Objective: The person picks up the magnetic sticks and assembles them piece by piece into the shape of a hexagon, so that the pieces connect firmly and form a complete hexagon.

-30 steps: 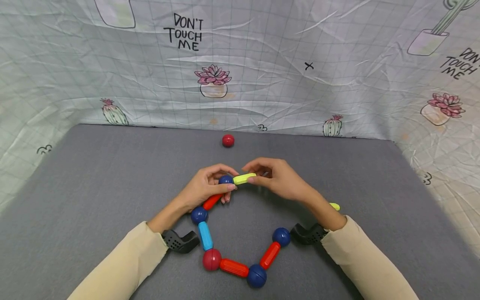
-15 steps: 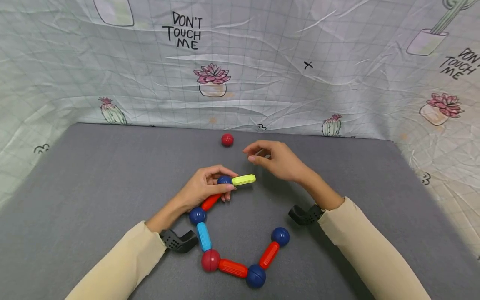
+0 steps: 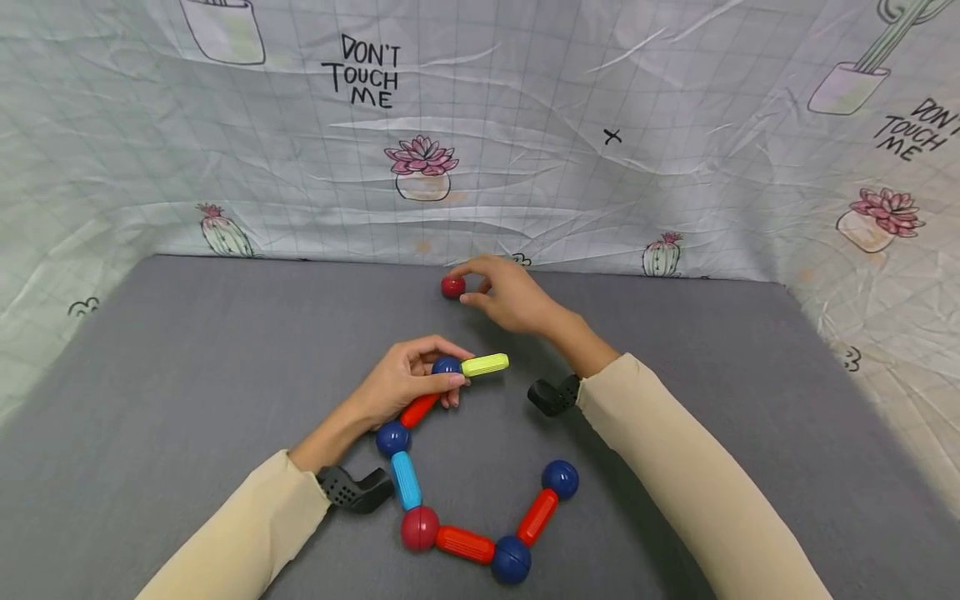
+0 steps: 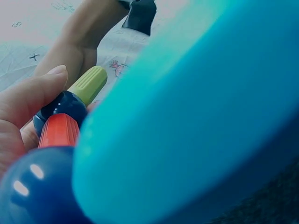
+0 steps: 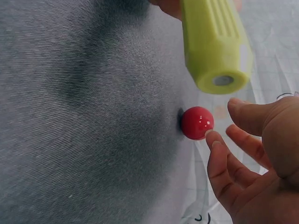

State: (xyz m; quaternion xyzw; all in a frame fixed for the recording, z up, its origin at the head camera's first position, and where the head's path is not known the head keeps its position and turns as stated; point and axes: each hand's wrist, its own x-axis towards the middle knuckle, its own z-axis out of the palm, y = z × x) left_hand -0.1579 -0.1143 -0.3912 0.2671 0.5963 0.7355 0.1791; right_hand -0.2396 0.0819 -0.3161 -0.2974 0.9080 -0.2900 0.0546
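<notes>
A grey felt-like table surface (image 3: 187, 350) is seen from above, backed by a crinkled cloth backdrop (image 3: 525, 167) printed with cacti, potted succulents and the words "DON'T TOUCH ME". A curved chain of toy rods and balls is laid out on the surface. At its far end, a dark blue ball (image 3: 447, 366) is pinched between the thumb and fingers of the left hand (image 3: 401, 385), with a yellow-green rod (image 3: 485, 364) joined to the ball and pointing right, and a red rod (image 3: 418, 409) leading down from it. The chain is continued by a second dark blue ball (image 3: 392, 437), a light blue rod (image 3: 406, 481), a large red ball (image 3: 419, 527), a red rod along the bottom (image 3: 465, 544), a further dark blue ball (image 3: 512, 559), a slanted red rod (image 3: 537, 517) and an end ball in dark blue (image 3: 560, 479). The right hand (image 3: 504, 293) is stretched out to the far edge of the surface, where a small loose red ball (image 3: 452, 287) lies near the backdrop. Its fingers (image 5: 224, 163) are loosely curved and spread around the ball, with one fingertip at or just touching it; the ball is not gripped. Cream sleeves (image 3: 675, 467) are worn on both arms, and a black wrist mount (image 3: 354, 490) is seen at each wrist.
</notes>
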